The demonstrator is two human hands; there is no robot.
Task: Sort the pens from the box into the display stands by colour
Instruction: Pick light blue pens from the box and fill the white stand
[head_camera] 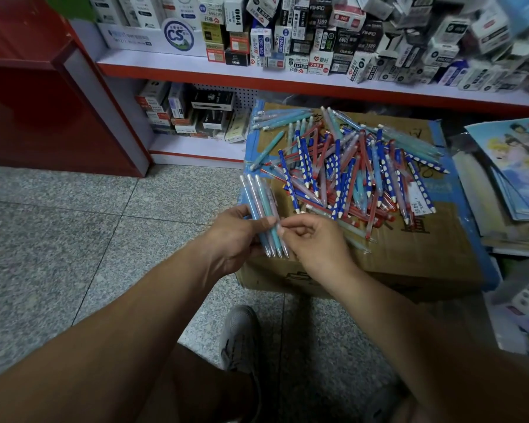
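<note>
STEP: collecting pastels | HANDS: left hand point(235, 239) grips pastel bundle point(258, 199) at near-left corner of box point(409, 248); right hand point(315, 242) pinches its outermost pen | STOCK: mixed pile point(348, 172) atop box | ADVICE: I'd square the tips and add only matching pastels.

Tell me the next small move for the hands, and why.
Probably the right hand should square up the pale pens it pinches, pushing them flush in the grip of the left hand. The bundle looks fanned out, and more pale ones lie mixed with blue and red in the pile on the cardboard box.
</note>
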